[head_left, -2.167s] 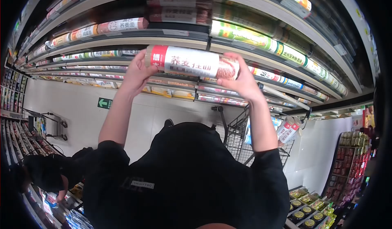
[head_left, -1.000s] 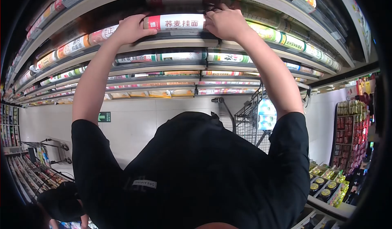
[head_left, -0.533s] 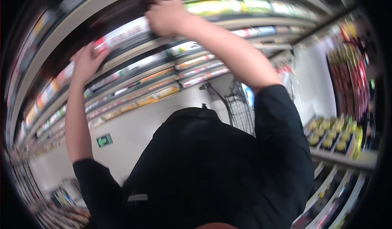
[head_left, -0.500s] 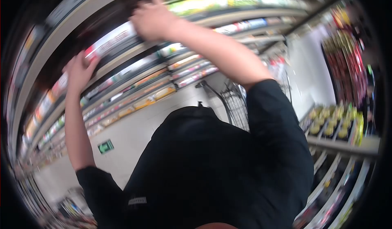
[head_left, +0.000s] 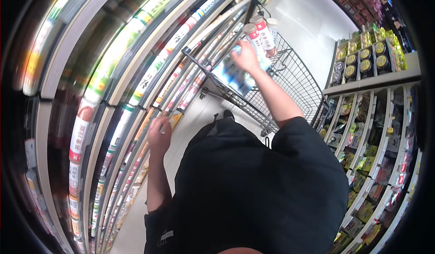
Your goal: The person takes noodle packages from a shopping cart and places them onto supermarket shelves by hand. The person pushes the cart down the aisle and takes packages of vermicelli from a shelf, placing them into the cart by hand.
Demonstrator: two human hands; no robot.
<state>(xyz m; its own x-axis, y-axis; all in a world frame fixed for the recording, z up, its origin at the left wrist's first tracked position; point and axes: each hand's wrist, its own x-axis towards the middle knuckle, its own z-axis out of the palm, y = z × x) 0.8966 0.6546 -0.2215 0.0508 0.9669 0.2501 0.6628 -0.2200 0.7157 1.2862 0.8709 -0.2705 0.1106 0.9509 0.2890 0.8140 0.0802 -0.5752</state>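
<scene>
My right hand [head_left: 247, 57] reaches over the shopping cart [head_left: 294, 79], its fingers closed at the upper edge of a blue-and-white package [head_left: 233, 75] that is smeared by motion. Just beyond the fingers, tube-shaped packs with red-and-white labels [head_left: 264, 34] stand upright in the cart. My left hand [head_left: 159, 134] hangs in front of the lower shelves with its fingers loosely curled and apart. Nothing shows in it.
Long shelves of cylindrical packs [head_left: 79, 134] run along my left. On the right stands a display of dark jars with yellow lids [head_left: 358, 64], above racks of bagged goods [head_left: 362, 163]. Pale floor [head_left: 181, 131] lies between the shelves and the cart.
Both hands have left the upper shelf. My right hand has moved right and down to the cart; my left hand has come down beside the shelves. The view has turned toward the cart.
</scene>
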